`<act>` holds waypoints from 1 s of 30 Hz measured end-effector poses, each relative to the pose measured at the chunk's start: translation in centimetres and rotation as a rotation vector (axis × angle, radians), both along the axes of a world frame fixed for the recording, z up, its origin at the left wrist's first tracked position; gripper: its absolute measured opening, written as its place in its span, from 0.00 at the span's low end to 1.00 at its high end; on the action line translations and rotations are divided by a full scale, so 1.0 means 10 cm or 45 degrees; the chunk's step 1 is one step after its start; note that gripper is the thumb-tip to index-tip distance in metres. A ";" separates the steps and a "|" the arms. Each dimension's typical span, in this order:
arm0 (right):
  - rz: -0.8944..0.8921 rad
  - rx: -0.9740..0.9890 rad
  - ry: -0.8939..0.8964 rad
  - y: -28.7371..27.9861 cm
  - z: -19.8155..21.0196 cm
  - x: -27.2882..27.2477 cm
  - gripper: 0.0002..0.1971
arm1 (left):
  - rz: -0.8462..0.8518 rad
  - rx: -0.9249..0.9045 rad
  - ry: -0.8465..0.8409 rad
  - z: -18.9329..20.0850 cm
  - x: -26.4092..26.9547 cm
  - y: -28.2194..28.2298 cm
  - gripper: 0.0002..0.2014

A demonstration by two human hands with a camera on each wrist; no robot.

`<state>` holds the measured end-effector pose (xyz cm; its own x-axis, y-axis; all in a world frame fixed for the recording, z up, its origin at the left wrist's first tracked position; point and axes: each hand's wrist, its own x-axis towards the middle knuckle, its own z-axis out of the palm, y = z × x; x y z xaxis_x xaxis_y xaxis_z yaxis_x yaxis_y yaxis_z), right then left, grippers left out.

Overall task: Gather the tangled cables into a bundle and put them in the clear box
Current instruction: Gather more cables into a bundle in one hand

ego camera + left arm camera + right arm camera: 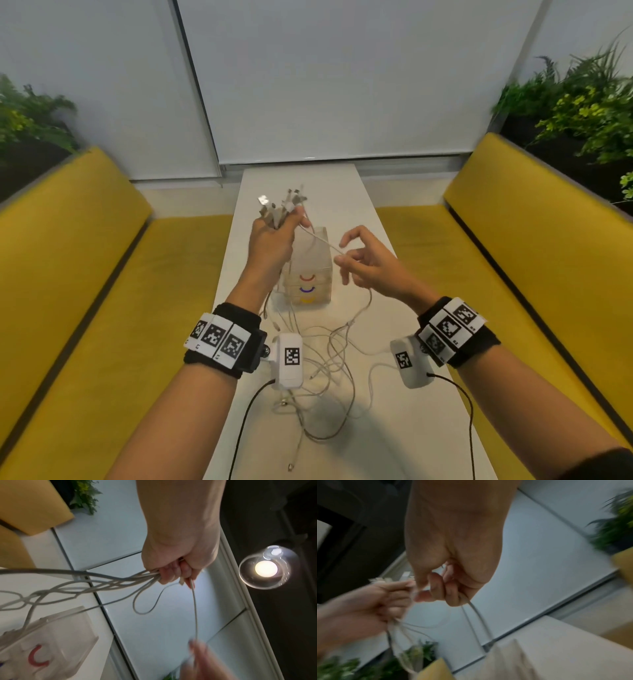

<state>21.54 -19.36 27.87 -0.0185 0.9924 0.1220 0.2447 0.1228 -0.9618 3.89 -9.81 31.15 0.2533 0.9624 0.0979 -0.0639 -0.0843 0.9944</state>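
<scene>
My left hand [275, 236] is raised above the white table [342, 192] and grips a bunch of white cable ends, whose connectors [286, 205] stick up out of the fist. From that fist one cable [323, 244] runs right into my right hand [358, 262], which curls its fingers round it. The remaining tangled cables [325, 370] hang down and lie on the table near me. Between and below both hands stands the clear box [308, 270], with red, purple and yellow handles. In the left wrist view, the left hand [171, 573] holds the cable bunch [102, 584] above the box [51, 642].
Yellow benches [102, 274] [520, 253] run along both sides of the narrow table. Plants [582, 102] stand behind each bench back. White window blinds close off the far end. A lit glass lamp [265, 568] hangs overhead.
</scene>
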 end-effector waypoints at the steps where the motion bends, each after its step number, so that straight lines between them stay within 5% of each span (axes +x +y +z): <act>1: -0.033 0.001 -0.046 -0.01 -0.10 0.10 0.13 | 0.044 -0.002 -0.072 0.04 -0.05 0.03 0.14; 4: -0.196 0.053 -0.311 -0.07 -0.34 0.32 0.23 | 0.130 0.035 -0.195 0.12 -0.17 0.14 0.15; 8: -0.582 0.190 -1.074 -0.07 -0.37 0.46 0.32 | 0.252 0.051 -0.247 0.11 -0.16 0.10 0.17; 10: -0.679 0.138 -1.252 -0.07 -0.36 0.56 0.32 | 0.353 -0.010 -0.358 0.15 -0.19 0.10 0.17; 15: -0.701 -0.060 -1.190 -0.17 -0.58 0.82 0.35 | 0.377 -0.049 -0.415 0.24 -0.41 0.26 0.16; 21: -0.229 -0.506 -0.884 -0.24 -0.66 0.83 0.29 | 0.012 0.001 -0.007 0.14 -0.38 0.20 0.16; 26: -0.077 -0.859 -0.699 -0.21 -0.76 0.79 0.42 | -0.382 -0.072 -0.034 0.36 -0.54 0.08 0.17; 30: 0.025 -0.893 -0.977 -0.11 -0.94 0.76 0.19 | -0.448 -0.038 0.165 0.43 -0.60 0.08 0.18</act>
<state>29.16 -20.47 18.48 0.1360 0.8346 -0.5338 0.8251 -0.3936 -0.4052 -2.08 -8.97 35.44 0.5773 0.8164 0.0166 0.0426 -0.0505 0.9978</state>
